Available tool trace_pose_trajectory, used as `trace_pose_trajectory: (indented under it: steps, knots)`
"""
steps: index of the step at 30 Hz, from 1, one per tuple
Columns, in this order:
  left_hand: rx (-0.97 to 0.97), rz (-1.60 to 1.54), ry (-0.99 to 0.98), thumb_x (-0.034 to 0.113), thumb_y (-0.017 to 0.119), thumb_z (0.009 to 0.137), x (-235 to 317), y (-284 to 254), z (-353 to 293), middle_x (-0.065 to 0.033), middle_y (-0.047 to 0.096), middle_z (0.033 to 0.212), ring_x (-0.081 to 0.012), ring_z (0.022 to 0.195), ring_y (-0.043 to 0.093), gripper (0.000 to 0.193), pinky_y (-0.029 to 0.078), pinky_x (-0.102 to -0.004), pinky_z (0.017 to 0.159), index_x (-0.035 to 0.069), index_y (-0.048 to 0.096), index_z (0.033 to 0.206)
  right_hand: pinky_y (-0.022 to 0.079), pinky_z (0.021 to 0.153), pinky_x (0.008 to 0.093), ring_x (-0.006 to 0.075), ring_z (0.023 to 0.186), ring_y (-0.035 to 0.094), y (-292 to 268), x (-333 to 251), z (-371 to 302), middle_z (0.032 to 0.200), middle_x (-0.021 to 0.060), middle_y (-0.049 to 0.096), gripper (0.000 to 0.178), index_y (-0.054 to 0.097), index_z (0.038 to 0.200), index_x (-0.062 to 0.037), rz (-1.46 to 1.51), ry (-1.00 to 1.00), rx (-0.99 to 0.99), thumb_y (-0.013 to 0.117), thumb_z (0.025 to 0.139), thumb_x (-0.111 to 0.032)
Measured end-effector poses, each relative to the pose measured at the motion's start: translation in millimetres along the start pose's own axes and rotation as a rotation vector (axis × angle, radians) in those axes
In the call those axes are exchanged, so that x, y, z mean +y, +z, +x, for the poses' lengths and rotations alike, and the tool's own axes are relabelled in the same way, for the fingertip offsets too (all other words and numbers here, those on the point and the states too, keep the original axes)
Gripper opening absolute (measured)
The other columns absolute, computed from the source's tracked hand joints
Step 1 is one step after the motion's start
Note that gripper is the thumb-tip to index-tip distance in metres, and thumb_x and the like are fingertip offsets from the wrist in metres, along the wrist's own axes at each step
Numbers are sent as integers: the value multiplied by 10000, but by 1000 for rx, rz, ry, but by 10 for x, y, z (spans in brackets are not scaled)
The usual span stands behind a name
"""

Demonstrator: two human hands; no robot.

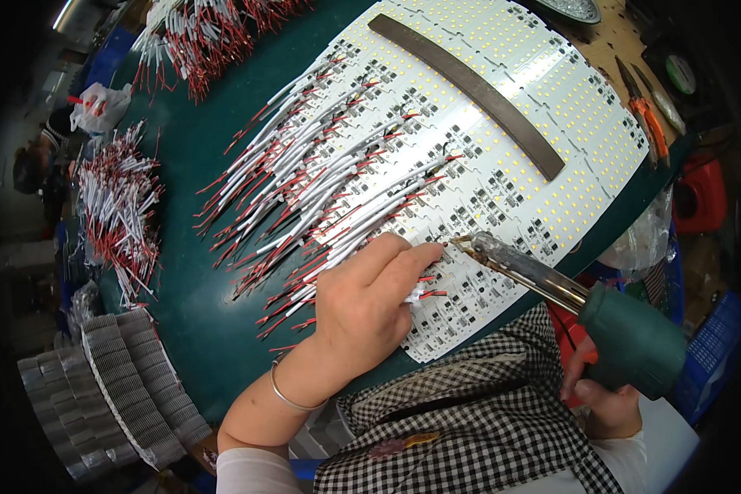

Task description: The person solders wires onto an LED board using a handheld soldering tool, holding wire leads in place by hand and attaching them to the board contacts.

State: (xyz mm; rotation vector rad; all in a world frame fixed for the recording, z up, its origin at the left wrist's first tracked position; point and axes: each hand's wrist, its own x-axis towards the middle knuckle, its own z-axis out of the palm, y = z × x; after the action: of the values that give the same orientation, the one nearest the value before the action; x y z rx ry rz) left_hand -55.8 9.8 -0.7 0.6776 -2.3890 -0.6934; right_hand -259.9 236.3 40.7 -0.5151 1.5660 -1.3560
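My left hand pinches a red and white wire pair against the near edge of a white LED circuit panel. My right hand grips the green handle of a soldering iron. The iron's tip sits just right of my left fingertips, over the panel's solder pads. Many red and white wire pairs lie soldered in rows across the panel's left side.
A dark curved metal bar lies across the panel on the green table. Loose wire bundles lie at left, stacked grey heat sinks at lower left, orange pliers at right. Another person sits far left.
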Motion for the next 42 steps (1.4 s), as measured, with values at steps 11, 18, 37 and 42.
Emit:
trace_pose_trajectory:
  steps: [11, 18, 37, 42]
  knots:
    - [-69, -287, -206, -218, 461, 605, -43, -48, 71, -98, 644, 803, -179, 685, 599, 492, 482, -263, 634, 31, 706, 953, 503, 436, 276, 204, 532, 588, -18, -80, -53, 842, 134, 550, 551, 501, 1126, 76, -25, -4, 45, 785, 706, -141]
    - [-80, -203, -88, -172, 513, 583, -63, -19, 32, -101, 592, 791, -269, 667, 611, 499, 488, -343, 554, 60, 687, 989, 516, 476, 280, 205, 559, 593, -9, -53, -65, 816, 142, 562, 457, 497, 1082, 49, -58, 20, -17, 745, 723, -92]
    - [-82, -139, -76, -195, 464, 535, -26, -17, 29, -102, 647, 799, -217, 704, 649, 556, 527, -284, 624, 41, 716, 971, 505, 519, 290, 185, 599, 583, -144, 81, -104, 762, 121, 572, 463, 509, 1149, -5, -431, -61, -228, 750, 778, -141]
    - [-50, -90, -40, -174, 477, 516, -3, 3, 5, -101, 633, 793, -230, 693, 644, 561, 520, -296, 609, 35, 704, 985, 496, 510, 277, 180, 587, 584, -127, 129, -163, 783, 121, 589, 621, 458, 1290, 7, -247, -23, -67, 754, 766, -143]
